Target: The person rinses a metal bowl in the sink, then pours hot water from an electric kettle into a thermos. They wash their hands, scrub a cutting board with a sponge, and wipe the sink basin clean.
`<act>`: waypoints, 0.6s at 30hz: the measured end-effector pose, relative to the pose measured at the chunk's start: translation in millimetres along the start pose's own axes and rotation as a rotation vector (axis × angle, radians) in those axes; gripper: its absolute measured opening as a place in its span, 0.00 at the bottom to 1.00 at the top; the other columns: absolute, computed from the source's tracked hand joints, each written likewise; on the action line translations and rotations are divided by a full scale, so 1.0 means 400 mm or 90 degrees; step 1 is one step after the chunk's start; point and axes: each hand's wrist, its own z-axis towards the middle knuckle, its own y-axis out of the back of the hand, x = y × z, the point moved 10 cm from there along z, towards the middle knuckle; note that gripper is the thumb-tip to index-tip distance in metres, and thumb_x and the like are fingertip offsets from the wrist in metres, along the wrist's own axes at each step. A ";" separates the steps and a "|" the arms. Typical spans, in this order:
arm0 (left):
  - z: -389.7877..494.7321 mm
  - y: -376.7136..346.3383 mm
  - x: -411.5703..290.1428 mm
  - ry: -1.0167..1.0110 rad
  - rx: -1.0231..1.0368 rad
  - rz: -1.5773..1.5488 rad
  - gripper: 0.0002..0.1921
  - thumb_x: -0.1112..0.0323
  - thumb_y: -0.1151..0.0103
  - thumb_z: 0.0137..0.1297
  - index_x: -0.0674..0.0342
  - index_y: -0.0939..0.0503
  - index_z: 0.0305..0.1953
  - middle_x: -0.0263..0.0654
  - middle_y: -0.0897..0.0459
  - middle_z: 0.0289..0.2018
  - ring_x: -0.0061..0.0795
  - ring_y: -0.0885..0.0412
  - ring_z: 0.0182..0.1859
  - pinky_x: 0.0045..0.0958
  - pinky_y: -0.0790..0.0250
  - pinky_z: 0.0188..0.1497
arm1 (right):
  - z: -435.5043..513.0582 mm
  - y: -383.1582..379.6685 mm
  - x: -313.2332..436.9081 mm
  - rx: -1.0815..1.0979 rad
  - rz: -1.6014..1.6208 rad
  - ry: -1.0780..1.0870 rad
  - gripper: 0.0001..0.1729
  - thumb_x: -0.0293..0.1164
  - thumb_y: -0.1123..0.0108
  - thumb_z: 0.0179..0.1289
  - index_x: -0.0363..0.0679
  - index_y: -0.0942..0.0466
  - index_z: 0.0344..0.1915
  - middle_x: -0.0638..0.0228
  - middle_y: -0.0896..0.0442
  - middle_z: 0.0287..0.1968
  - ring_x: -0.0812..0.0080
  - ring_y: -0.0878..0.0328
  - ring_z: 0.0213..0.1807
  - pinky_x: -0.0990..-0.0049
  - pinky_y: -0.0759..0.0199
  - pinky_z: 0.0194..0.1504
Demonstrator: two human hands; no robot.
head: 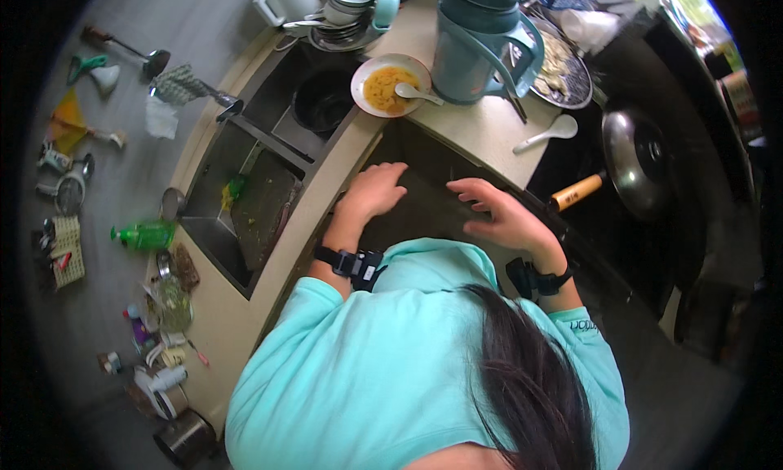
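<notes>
My left hand (378, 191) is above the counter's front edge, beside the sink, with its thumb apart from the fingers and nothing in it. Across from it, my right hand (503, 216) hangs empty in front of the counter corner, its fingers spread. Beyond my left hand, a white bowl (361, 90) contains yellow-orange food that looks like beaten egg. A white spoon (419, 94) rests in it, the handle over the rim. Another white spoon (550, 132) lies on the counter (471, 130) past my right hand.
A double sink (211, 240) is at the left, a black basin (321, 103) in its far bowl. Behind the egg bowl stands a blue-grey jug-like container (462, 66). At the right, a wok (633, 158) with a wooden handle (578, 192) sits on the dark stove.
</notes>
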 end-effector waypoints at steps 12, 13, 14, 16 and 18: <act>0.067 0.149 0.101 0.198 -0.214 -0.111 0.19 0.65 0.35 0.55 0.60 0.20 0.50 0.51 0.16 0.38 0.52 0.19 0.44 0.45 0.27 0.47 | 0.013 0.100 0.013 0.149 0.390 -0.040 0.24 0.33 0.41 0.68 0.34 0.30 0.60 0.59 0.21 0.54 0.69 0.25 0.57 0.70 0.30 0.59; 0.084 0.181 0.089 0.132 -0.262 -0.118 0.18 0.68 0.36 0.54 0.59 0.20 0.49 0.52 0.17 0.37 0.52 0.18 0.40 0.44 0.27 0.44 | 0.013 0.132 0.009 0.107 0.332 -0.041 0.23 0.33 0.41 0.67 0.34 0.29 0.58 0.57 0.21 0.54 0.69 0.25 0.56 0.71 0.30 0.58; 0.099 0.199 0.084 0.104 -0.283 -0.087 0.19 0.72 0.38 0.53 0.59 0.20 0.49 0.50 0.16 0.34 0.50 0.18 0.40 0.42 0.27 0.46 | 0.013 0.183 0.014 0.026 0.102 -0.006 0.21 0.33 0.40 0.66 0.34 0.27 0.56 0.57 0.20 0.53 0.68 0.24 0.54 0.71 0.29 0.56; 0.141 0.196 0.064 0.039 -0.225 -0.001 0.36 0.78 0.41 0.52 0.56 0.34 0.66 0.51 0.25 0.56 0.52 0.32 0.61 0.41 0.37 0.61 | -0.008 0.283 0.006 -0.101 -0.111 -0.047 0.19 0.34 0.40 0.65 0.34 0.25 0.52 0.56 0.20 0.49 0.67 0.21 0.50 0.70 0.27 0.52; 0.176 0.188 0.048 -0.023 -0.173 0.056 0.38 0.78 0.42 0.53 0.59 0.39 0.68 0.51 0.32 0.63 0.55 0.38 0.65 0.42 0.42 0.66 | -0.045 0.383 -0.017 -0.181 -0.024 -0.105 0.17 0.34 0.40 0.65 0.36 0.23 0.50 0.58 0.18 0.43 0.65 0.19 0.44 0.69 0.25 0.47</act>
